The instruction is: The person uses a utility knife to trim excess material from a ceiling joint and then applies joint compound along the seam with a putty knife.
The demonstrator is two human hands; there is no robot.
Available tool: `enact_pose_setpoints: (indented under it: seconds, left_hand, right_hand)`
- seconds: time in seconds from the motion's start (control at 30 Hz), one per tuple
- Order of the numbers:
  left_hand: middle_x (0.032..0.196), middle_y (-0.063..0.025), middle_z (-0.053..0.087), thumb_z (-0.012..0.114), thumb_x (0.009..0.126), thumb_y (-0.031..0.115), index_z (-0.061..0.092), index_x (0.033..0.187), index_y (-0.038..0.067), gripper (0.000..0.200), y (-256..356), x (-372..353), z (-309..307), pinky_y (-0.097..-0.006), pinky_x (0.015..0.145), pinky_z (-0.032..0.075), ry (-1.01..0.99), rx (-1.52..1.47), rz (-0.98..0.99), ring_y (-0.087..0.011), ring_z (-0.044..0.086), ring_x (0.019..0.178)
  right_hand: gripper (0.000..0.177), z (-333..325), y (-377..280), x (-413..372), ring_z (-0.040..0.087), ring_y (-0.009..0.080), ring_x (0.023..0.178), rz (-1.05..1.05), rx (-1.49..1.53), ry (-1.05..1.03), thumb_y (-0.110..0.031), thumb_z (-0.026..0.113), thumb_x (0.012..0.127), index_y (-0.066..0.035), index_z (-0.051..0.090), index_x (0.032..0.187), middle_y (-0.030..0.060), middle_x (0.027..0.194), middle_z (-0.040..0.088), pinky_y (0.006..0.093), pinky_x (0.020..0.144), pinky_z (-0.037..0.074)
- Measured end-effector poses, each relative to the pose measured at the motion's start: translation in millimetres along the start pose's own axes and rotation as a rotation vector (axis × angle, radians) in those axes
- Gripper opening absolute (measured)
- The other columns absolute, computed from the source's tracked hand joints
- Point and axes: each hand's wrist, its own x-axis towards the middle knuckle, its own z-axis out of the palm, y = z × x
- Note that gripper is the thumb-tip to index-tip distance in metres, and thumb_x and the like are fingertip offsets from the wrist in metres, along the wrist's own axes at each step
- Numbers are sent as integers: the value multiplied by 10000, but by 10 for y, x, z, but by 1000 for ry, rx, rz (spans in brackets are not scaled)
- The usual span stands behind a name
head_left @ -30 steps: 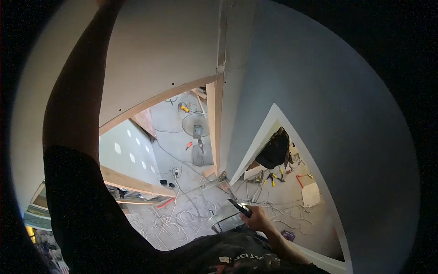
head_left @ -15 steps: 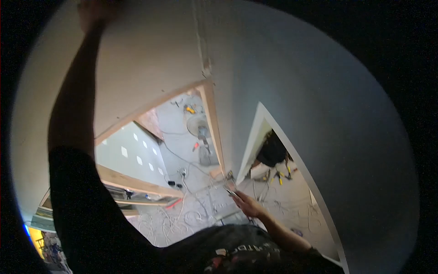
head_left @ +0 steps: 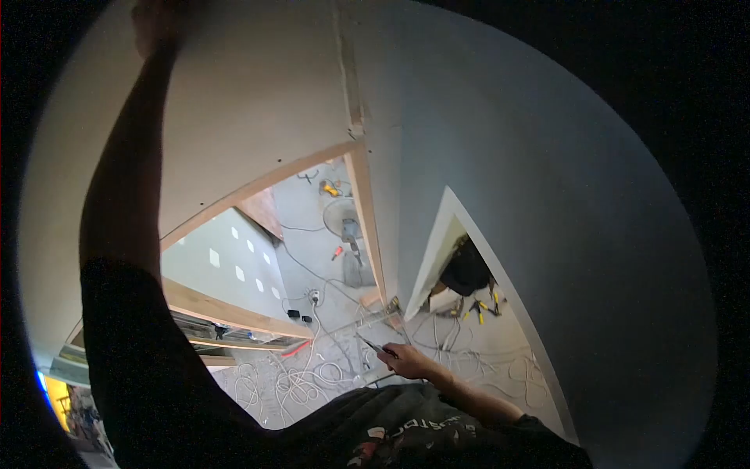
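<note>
Low in the middle, my right hand [head_left: 408, 362] is closed round a slim tool with a thin pointed metal blade [head_left: 369, 342], whose exact kind I cannot make out. The blade points up and left, above the floor. Raised high at the upper left, my left hand [head_left: 160, 25] is dark and blurred at the view's edge, up by the pale wall panel [head_left: 242, 86]. Its fingers cannot be read. A rough joint strip [head_left: 349, 74] runs down between this panel and the grey wall [head_left: 531, 141].
Below the panel is a timber-framed opening [head_left: 361, 195]; a white-trimmed opening [head_left: 488, 250] is at right. White cables [head_left: 297, 384] lie coiled on the floor. Yellow-handled tools [head_left: 478, 311] lie beside a dark bag-like item [head_left: 466, 270]. A round fan-like object [head_left: 341, 219] stands beyond the frame.
My right hand has moved slightly left with the tool, and the blade now points further left. My left arm is nearly unchanged. The view has shifted a little.
</note>
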Motion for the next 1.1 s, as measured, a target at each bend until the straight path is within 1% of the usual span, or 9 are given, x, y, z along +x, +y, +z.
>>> enact_pose_setpoints:
  seconds: [0.03, 0.17, 0.27, 0.33, 0.63, 0.83, 0.97, 1.03, 1.1]
  left_hand:
    - [1382, -231, 537, 589, 936, 219, 558, 1305, 89, 392, 172, -181, 21, -539, 1004, 450, 157, 633, 366, -461, 531, 1162]
    - [1372, -217, 544, 592, 924, 209, 556, 1284, 83, 382, 420, -236, -93, -544, 1001, 444, 42, 563, 267, -463, 524, 1160]
    - [1336, -204, 556, 590, 911, 194, 560, 1274, 107, 375, 262, -231, -80, -543, 985, 449, 32, 501, 250, -463, 525, 1148]
    - [1481, -174, 532, 701, 911, 439, 546, 1429, 147, 615, -242, -17, 17, -516, 1112, 420, 172, 741, 490, -396, 508, 1336]
    - [1482, -177, 521, 739, 875, 379, 568, 1393, 109, 609, -227, -41, -9, -549, 1065, 444, 129, 533, 612, -418, 557, 1281]
    - [1475, -168, 533, 754, 850, 377, 567, 1403, 147, 627, -542, 86, 24, -530, 1020, 478, 135, 601, 657, -407, 572, 1259]
    - [1361, -157, 605, 737, 866, 391, 566, 1418, 230, 600, -259, -27, 37, -533, 953, 529, 84, 679, 554, -398, 636, 1145]
    - [1324, -149, 629, 725, 880, 399, 562, 1426, 243, 591, -311, -9, 40, -530, 931, 545, 42, 655, 484, -402, 659, 1102]
    - [1294, -146, 646, 710, 893, 427, 550, 1440, 247, 597, -415, 10, 37, -527, 927, 547, 40, 761, 601, -401, 658, 1105]
  right_hand:
    - [448, -19, 47, 37, 633, 196, 672, -17, -23, 12, -442, 563, 1035, -9, 653, 966, 83, 753, 663, 377, 654, 504]
    - [477, -64, 215, 171, 626, 186, 654, 74, -25, 15, -473, 588, 1019, -6, 660, 959, 96, 754, 659, 375, 647, 514]
    - [545, 21, 442, 250, 701, 420, 877, 3, -159, 172, -540, 609, 962, -8, 716, 1013, 229, 929, 729, 508, 787, 526]
    - [539, 96, 602, 282, 692, 418, 883, 33, -183, 208, -542, 635, 943, -13, 714, 1003, 235, 913, 713, 497, 781, 519]
    - [546, 541, 975, 122, 689, 449, 911, 268, -89, 362, -526, 640, 942, 13, 678, 1017, 282, 944, 707, 531, 829, 521]
    - [459, 931, 1439, 131, 709, 385, 848, 123, -93, 303, -453, 601, 999, -6, 642, 1095, 239, 851, 710, 502, 776, 544]
    - [513, 876, 1067, 67, 718, 373, 938, 437, 231, 274, -482, 613, 990, -5, 654, 1173, 244, 936, 719, 479, 817, 548]
    - [458, 1009, 1406, 163, 643, 150, 584, 211, 61, 463, -470, 624, 999, -16, 674, 1026, 69, 727, 687, 330, 564, 525]
    - [473, 968, 1363, 80, 650, 182, 609, 167, -17, 493, -482, 642, 981, -12, 682, 1023, 87, 730, 685, 351, 589, 526]
